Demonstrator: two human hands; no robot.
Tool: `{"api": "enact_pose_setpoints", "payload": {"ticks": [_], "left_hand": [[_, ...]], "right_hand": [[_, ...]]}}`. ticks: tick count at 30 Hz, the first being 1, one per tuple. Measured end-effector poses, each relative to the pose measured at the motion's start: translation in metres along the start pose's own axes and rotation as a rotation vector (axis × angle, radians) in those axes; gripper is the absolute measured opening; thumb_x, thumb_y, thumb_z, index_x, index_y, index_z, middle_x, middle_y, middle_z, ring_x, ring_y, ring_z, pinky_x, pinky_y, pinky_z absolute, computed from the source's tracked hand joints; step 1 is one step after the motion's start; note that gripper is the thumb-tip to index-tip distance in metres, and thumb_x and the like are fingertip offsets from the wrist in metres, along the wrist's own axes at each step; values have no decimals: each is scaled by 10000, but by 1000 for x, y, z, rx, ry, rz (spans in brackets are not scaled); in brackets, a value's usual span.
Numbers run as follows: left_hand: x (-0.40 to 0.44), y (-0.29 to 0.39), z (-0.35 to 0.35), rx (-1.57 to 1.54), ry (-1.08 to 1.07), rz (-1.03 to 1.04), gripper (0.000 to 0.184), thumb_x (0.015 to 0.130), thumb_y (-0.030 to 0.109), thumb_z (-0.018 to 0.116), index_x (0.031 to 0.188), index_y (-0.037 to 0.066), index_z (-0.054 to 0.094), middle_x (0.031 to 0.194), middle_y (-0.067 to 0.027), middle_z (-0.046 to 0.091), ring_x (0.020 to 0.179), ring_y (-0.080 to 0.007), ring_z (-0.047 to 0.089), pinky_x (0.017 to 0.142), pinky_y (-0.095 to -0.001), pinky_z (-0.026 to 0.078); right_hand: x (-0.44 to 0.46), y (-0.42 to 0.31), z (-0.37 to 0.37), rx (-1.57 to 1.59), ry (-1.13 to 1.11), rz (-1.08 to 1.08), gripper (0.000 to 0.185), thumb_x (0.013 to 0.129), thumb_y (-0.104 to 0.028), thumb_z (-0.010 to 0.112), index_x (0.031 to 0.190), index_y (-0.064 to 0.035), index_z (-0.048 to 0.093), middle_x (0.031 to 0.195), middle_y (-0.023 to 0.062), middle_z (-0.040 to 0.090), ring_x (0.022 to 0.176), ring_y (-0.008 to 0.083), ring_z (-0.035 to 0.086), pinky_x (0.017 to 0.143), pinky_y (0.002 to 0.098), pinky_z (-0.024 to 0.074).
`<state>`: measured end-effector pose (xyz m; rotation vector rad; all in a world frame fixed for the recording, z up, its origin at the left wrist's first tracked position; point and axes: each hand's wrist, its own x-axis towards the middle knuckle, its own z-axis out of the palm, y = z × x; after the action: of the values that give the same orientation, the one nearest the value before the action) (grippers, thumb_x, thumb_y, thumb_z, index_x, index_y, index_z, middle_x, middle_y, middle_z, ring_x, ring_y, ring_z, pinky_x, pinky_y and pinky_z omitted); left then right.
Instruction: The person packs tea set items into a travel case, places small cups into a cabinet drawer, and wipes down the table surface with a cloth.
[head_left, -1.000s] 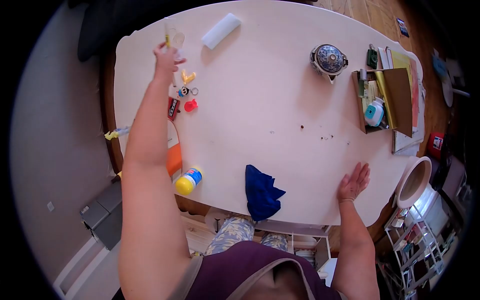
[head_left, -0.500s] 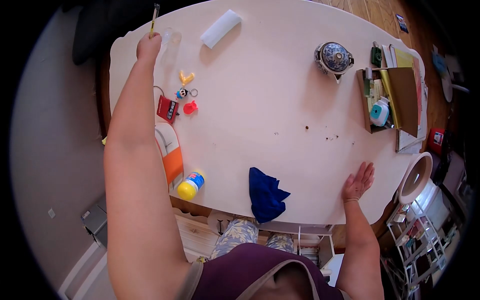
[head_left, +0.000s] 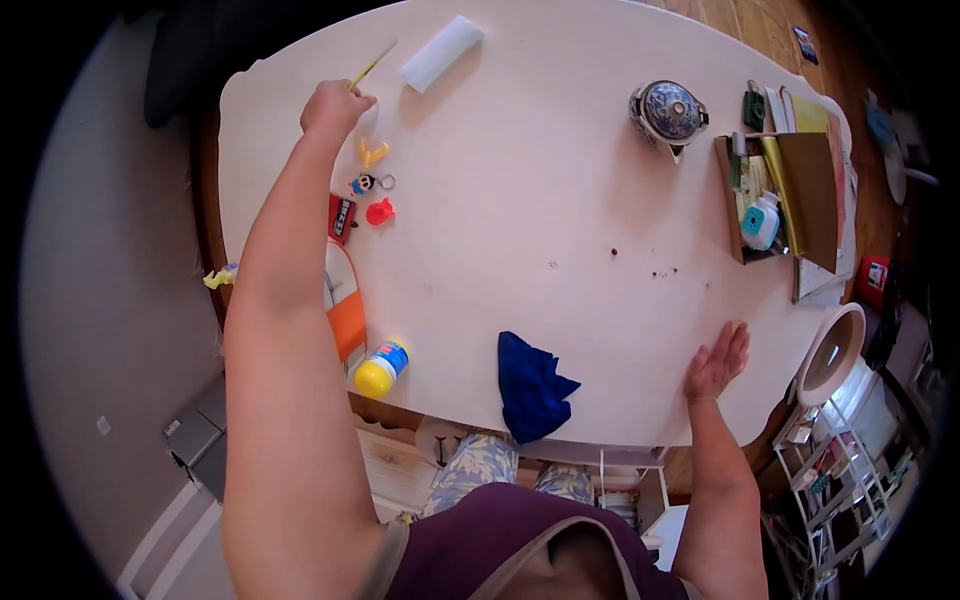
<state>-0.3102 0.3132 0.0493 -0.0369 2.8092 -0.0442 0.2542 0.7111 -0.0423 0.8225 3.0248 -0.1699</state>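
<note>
Yellow stick (head_left: 369, 69) swinging toward 2 o'clock; left hand (head_left: 334, 107) gripping its end, likely for reach; open right hand (head_left: 716, 366) apparently bracing at 4.

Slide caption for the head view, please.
Left hand holding a yellow stick; right hand, open, right of the blue cloth.

Soft light, black fisheye corners.

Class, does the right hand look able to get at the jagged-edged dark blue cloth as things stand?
Probably yes: the open right hand appears empty, and only pale tabletop shows between it and the cloth.
</note>
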Motion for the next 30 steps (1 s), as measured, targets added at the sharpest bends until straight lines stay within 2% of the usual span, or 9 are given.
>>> {"api": "enact_pose_setpoints", "payload": {"ticks": [5, 7, 10, 17, 21, 23, 24, 28, 30], "left_hand": [[-48, 5, 9, -218, -34, 131, 341, 735, 374, 733, 872, 70, 664, 761, -61, 653, 733, -161, 631, 665, -311, 489], [-93, 26, 4, -706, -115, 57, 313, 715, 299, 770, 862, 50, 651, 758, -53, 635, 724, -122, 598, 660, -267, 466], [-163, 60, 1, -886, -143, 139, 232, 758, 190, 753, 907, 34, 667, 806, -6, 615, 735, -87, 558, 650, -218, 439], [-291, 121, 23, -745, -15, 677, 230, 716, 148, 767, 885, 42, 654, 876, -68, 539, 740, -192, 569, 663, -279, 467], [-367, 163, 33, -647, 64, 867, 217, 654, 137, 780, 821, 96, 647, 825, -50, 513, 704, -222, 561, 571, -311, 476], [-400, 181, 37, -606, 130, 972, 235, 623, 142, 784, 804, 123, 636, 813, -33, 506, 702, -207, 558, 529, -322, 468], [-417, 189, 36, -562, 132, 1041, 242, 624, 127, 789, 815, 107, 642, 811, -37, 510, 672, -200, 554, 531, -309, 468], [-476, 224, 52, -543, 114, 1245, 284, 610, 158, 807, 835, 100, 644, 826, -44, 530, 658, -197, 559, 531, -306, 474], [-501, 240, 54, -599, 114, 1323, 302, 608, 171, 808, 848, 101, 640, 840, -49, 538, 667, -206, 563, 537, -313, 478]], "right_hand": [[0, 0, 3, -15, -5, 14, 667, 829, -278, 486, 1444, -121, 279, 1532, 139, 158, 1404, 335, 134, 1099, 554, 98], [-1, -1, 1, -27, -11, 25, 670, 826, -274, 493, 1443, -123, 281, 1532, 139, 158, 1403, 336, 132, 1097, 558, 100], [0, -2, 1, -12, -10, 24, 684, 816, -273, 513, 1442, -122, 283, 1530, 142, 164, 1400, 336, 137, 1095, 556, 107], [-3, 4, 7, 15, -12, 11, 688, 820, -347, 532, 1439, -141, 311, 1528, 150, 170, 1397, 340, 146, 1087, 549, 97], [-5, 8, 13, 51, 34, 46, 655, 827, -375, 532, 1417, -153, 356, 1516, 128, 216, 1395, 324, 165, 1088, 553, 103], [-3, 6, 3, 240, 94, 79, 647, 828, -363, 545, 1398, -109, 373, 1490, 136, 269, 1374, 337, 200, 1094, 538, 123], [-2, 3, -6, 583, 203, 58, 589, 876, -336, 521, 1390, -87, 378, 1473, 174, 278, 1339, 349, 275, 1094, 493, 194], [-24, -28, -106, 2224, -636, 593, 485, 943, -343, 491, 1330, -56, 430, 1201, 185, 526, 1026, 210, 580, 861, 312, 488], [-37, -17, -134, 2289, -632, 577, 464, 943, -350, 495, 1305, -63, 449, 1087, 158, 567, 969, 189, 597, 800, 296, 507]]}}
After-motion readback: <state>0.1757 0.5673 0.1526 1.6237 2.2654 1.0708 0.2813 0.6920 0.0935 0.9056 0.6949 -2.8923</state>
